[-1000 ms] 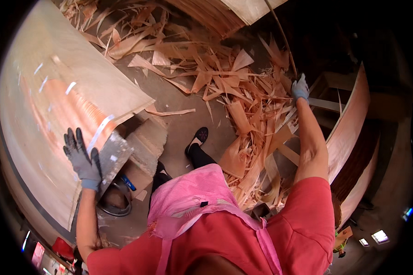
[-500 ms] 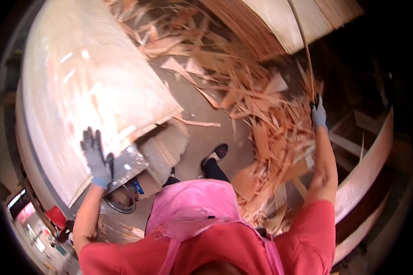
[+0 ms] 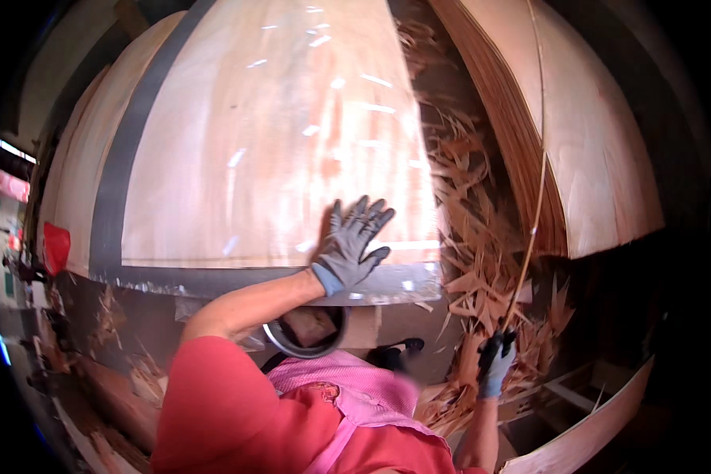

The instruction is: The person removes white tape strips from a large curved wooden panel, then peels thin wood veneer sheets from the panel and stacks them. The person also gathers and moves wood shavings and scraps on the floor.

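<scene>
My left hand [image 3: 352, 246], in a grey glove with dark fingers, lies spread on the near edge of a large pale wood veneer sheet [image 3: 237, 158]. Small shiny strips are scattered over the sheet, which rests on a grey-edged table [image 3: 189, 278]. To the right, my right hand [image 3: 496, 359], gloved the same way, is closed around the lower end of a long thin stick [image 3: 538, 201]. That stick slants up and away, passing in front of a thick stack of veneer [image 3: 592, 158].
Torn veneer scraps [image 3: 474, 276] cover the floor between table and stack. A round dark-rimmed container [image 3: 304, 347] sits below the table's near edge. At the far left hangs something red [image 3: 56, 248]. A curved pale board [image 3: 592, 430] stands at the lower right.
My view has turned left, so the table now fills the middle. My left hand stays flat on the veneer, nearer its right corner. The right hand, still gripping the stick, appears lower.
</scene>
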`<control>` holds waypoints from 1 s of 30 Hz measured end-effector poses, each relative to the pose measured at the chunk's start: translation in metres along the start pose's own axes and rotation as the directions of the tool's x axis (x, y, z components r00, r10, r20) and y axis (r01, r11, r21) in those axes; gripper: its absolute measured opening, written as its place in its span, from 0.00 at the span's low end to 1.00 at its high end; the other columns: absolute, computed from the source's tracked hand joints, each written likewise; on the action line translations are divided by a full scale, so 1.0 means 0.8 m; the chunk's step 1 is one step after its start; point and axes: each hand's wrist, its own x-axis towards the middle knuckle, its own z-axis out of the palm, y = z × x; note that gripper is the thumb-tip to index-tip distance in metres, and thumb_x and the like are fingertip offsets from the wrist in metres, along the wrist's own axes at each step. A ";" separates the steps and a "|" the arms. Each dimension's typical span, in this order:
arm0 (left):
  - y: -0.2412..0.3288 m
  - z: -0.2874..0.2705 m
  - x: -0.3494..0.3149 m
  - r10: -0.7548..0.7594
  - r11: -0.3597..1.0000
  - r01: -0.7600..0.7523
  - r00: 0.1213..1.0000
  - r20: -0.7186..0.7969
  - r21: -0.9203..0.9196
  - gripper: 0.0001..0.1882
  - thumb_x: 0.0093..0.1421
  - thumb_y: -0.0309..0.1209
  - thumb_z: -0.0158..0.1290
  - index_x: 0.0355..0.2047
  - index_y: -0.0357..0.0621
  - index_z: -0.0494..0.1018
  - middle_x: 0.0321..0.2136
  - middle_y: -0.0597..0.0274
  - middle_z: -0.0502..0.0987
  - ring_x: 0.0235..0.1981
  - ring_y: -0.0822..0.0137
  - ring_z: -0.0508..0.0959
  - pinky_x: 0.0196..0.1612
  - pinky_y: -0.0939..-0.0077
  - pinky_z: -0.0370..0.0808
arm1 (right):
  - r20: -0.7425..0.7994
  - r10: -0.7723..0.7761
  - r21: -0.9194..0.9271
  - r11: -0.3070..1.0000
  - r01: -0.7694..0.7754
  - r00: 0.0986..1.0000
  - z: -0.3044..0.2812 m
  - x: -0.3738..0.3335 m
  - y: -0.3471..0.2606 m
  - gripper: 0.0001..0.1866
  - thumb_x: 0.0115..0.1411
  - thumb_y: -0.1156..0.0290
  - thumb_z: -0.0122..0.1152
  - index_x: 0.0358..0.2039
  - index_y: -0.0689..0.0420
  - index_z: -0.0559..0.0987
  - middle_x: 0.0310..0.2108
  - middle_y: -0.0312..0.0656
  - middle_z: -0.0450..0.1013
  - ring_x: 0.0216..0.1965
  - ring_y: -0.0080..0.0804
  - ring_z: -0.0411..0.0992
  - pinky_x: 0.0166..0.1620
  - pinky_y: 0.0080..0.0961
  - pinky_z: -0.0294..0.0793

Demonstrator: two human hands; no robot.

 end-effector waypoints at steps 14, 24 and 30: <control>-0.486 -0.209 -0.449 -0.937 0.041 0.978 0.109 -0.333 0.204 0.48 0.46 0.61 0.58 0.57 0.38 0.60 0.57 0.44 0.63 0.60 0.48 0.62 0.58 0.56 0.65 | 0.436 0.227 -0.152 0.972 -0.177 0.871 0.277 -0.256 -0.082 0.11 0.61 0.64 0.55 0.41 0.56 0.73 0.16 0.31 0.65 0.13 0.17 0.61 0.14 0.15 0.58; -0.501 -0.209 -0.452 -0.935 0.245 0.960 0.196 -0.294 -0.138 0.22 0.48 0.44 0.61 0.36 0.38 0.75 0.37 0.42 0.76 0.39 0.44 0.76 0.42 0.56 0.73 | 0.741 -0.142 -0.289 0.815 0.502 0.657 0.351 -0.200 -0.005 0.25 0.63 0.71 0.48 0.61 0.53 0.62 0.23 0.31 0.68 0.18 0.15 0.62 0.22 0.13 0.65; -0.449 -0.229 -0.383 -0.592 0.794 0.560 0.623 -0.512 -0.238 0.11 0.49 0.32 0.59 0.23 0.36 0.73 0.40 0.40 0.74 0.35 0.44 0.75 0.38 0.55 0.74 | 0.814 -0.245 -0.382 0.457 0.803 0.526 0.406 -0.267 -0.088 0.38 0.59 0.77 0.50 0.68 0.52 0.46 0.27 0.55 0.73 0.24 0.46 0.71 0.28 0.38 0.69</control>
